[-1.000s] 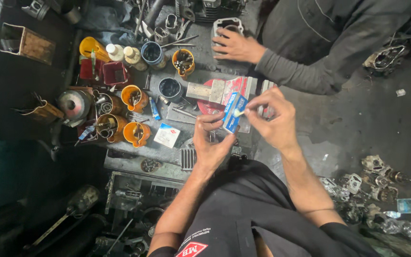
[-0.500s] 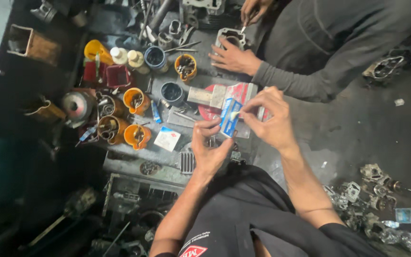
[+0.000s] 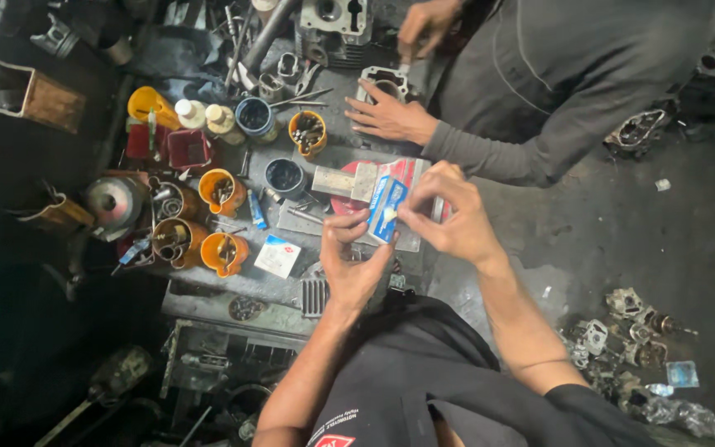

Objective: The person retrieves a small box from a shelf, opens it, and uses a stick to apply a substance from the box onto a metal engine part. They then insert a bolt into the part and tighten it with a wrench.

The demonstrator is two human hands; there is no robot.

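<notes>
Now pinching a small blue and white packet (image 3: 385,211) between both hands above the workbench's (image 3: 233,281) near edge: left hand (image 3: 349,263) cupped beneath with thumb on its lower end, right hand (image 3: 448,217) gripping the top corner, seemingly for tearing. Crowded behind by orange cups (image 3: 218,222) of parts; a co-worker's hand (image 3: 391,117) flat beside a metal cylinder part (image 3: 384,81)
</notes>
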